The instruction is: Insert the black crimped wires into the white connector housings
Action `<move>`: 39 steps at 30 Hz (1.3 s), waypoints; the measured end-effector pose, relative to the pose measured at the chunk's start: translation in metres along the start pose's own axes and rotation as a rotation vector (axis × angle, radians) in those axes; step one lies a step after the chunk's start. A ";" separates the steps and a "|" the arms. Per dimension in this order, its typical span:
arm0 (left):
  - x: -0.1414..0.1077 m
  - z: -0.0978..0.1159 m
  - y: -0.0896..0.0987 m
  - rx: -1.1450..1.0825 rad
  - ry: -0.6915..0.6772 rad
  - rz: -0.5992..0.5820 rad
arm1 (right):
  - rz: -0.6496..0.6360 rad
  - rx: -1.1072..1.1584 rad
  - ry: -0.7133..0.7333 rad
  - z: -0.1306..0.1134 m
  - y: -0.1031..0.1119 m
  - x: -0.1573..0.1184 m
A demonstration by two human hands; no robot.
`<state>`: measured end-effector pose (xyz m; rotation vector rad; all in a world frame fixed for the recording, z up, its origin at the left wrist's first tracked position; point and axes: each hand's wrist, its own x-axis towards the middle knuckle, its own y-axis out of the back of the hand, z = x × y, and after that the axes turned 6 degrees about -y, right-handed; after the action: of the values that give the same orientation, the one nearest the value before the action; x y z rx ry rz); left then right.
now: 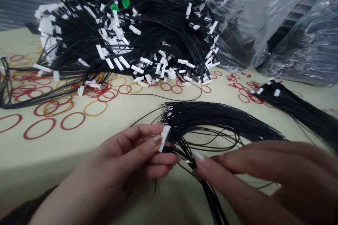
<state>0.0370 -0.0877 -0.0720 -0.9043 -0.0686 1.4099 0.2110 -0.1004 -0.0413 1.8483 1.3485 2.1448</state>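
Observation:
My left hand [142, 151] pinches a white plastic connector housing [165, 137] between thumb and fingers. Black wires [185, 147] run from the housing down to the right and hang past the table's near side. To the right of it, my right hand [253, 172] has thumb and forefinger closed on a thin black wire with a small shiny metal terminal [188, 162] at its end. That terminal points left, a short way from the housing. Just behind both hands lies a bundle of loose black wires [227, 116] with bare metal terminals at its left end.
A large heap of black cables with white connectors [148, 31] fills the back. Red and yellow rubber bands [71, 121] lie scattered across the table [126, 109]. Clear plastic bags [253, 24] of wires stand back right. Another connector-ended cable bundle [298, 107] lies at the right.

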 end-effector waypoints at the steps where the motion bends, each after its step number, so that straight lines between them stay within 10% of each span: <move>1: -0.001 0.000 0.000 0.000 0.004 -0.014 | -0.003 0.020 0.010 -0.002 -0.002 -0.001; 10: -0.012 0.007 -0.013 0.123 0.038 -0.002 | -0.132 0.063 0.122 0.002 -0.006 -0.006; 17: -0.008 0.001 0.000 0.197 0.008 -0.103 | -0.155 0.214 -0.120 -0.004 -0.004 -0.005; 39: -0.008 0.003 -0.009 0.209 -0.058 -0.102 | -0.302 0.210 -0.271 -0.010 0.005 0.005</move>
<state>0.0406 -0.0926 -0.0613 -0.6785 -0.0103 1.3206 0.2043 -0.1070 -0.0339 1.7774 1.7063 1.6009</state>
